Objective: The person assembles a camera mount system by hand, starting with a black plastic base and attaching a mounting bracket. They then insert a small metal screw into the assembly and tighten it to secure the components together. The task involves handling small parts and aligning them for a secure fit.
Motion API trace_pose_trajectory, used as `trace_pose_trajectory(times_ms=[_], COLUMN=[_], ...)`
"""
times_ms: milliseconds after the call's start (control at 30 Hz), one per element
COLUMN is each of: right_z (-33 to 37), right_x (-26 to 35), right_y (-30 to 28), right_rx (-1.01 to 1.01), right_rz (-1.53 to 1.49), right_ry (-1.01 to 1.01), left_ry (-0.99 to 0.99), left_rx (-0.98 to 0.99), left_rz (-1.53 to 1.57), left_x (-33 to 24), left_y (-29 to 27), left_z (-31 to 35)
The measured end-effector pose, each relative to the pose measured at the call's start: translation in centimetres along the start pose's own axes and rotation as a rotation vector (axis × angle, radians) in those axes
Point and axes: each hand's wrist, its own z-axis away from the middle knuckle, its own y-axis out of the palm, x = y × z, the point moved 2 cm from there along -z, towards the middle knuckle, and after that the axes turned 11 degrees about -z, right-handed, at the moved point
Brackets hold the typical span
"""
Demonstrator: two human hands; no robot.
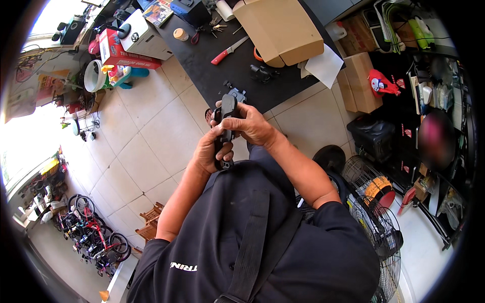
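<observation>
In front of my chest I hold a long black plastic device (pixel 229 106) with a rounded upper end; its exact kind I cannot make out. My left hand (pixel 206 152) is closed around its lower part. My right hand (pixel 255 126) grips its upper part, the thumb pressed across it. The fingers hide much of its middle. Just beyond, at the table's near corner, lies a grey and black bracket-like part (pixel 235 93). A small black clamp-like piece (pixel 262 74) rests farther right on the dark table (pixel 197 65).
On the table are a red-handled knife (pixel 230 50), an opened cardboard box (pixel 278 30), white paper (pixel 324 65), a small jar (pixel 180 34) and keys (pixel 217 28). Wire-cage fans (pixel 376 227) stand at my right. Bicycles (pixel 96 232) stand at the far left.
</observation>
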Motion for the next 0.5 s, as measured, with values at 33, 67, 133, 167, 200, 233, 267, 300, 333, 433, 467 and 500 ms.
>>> trace_pose_trajectory(times_ms=[33, 67, 133, 167, 200, 233, 267, 300, 333, 433, 467, 500], right_z=[-0.5, -0.8, -2.0, -2.9, -3.7, -4.3, -4.7, -5.2, -5.8, -7.9, -8.7, -9.6], right_x=[-0.1, 0.0, 1.2, 0.5, 0.0, 0.7, 1.5, 1.8, 1.9, 3.8, 3.7, 3.5], right_y=[-0.7, -1.5, -4.5, -8.4, -12.4, -14.8, -17.2, -20.7, -23.2, -23.3, -24.2, -25.1], right_rx=[0.003, 0.001, 0.032, -0.148, -0.325, -0.549, -0.771, -0.87, -0.956, -1.045, -1.021, -1.001], right_rz=[-0.001, 0.0, 0.415, 0.223, 0.031, 0.26, 0.492, 0.719, 0.951, 1.348, 1.353, 1.353], right_ry=[0.017, 0.027, -0.079, -0.048, -0.014, 0.033, 0.078, -0.051, -0.183, -0.298, -0.311, -0.324], left_ry=[-0.007, -0.019, -0.009, -0.007, 0.014, 0.039, 0.062, 0.054, 0.05, 0.052, 0.045, 0.009], left_rx=[-0.022, -0.039, -0.078, -0.093, -0.17, -0.253, -0.334, -0.385, -0.438, -0.53, -0.552, -0.548], left_rz=[-0.011, -0.026, -0.121, -0.175, -0.182, -0.186, -0.192, -0.205, -0.213, -0.296, -0.341, -0.42], left_x=[0.1, 0.2, 0.1, 0.0, -0.2, -0.4, -0.7, -1.1, -1.6, -3.5, -4.1, -5.0], left_y=[-0.7, -1.4, -2.9, -3.6, -4.4, -5.4, -6.3, -7.2, -8.3, -11.1, -12.1, -12.6], left_z=[-0.5, -1.1, -2.0, -2.4, -2.9, -3.3, -3.7, -4.2, -4.6, -6.5, -7.2, -7.9])
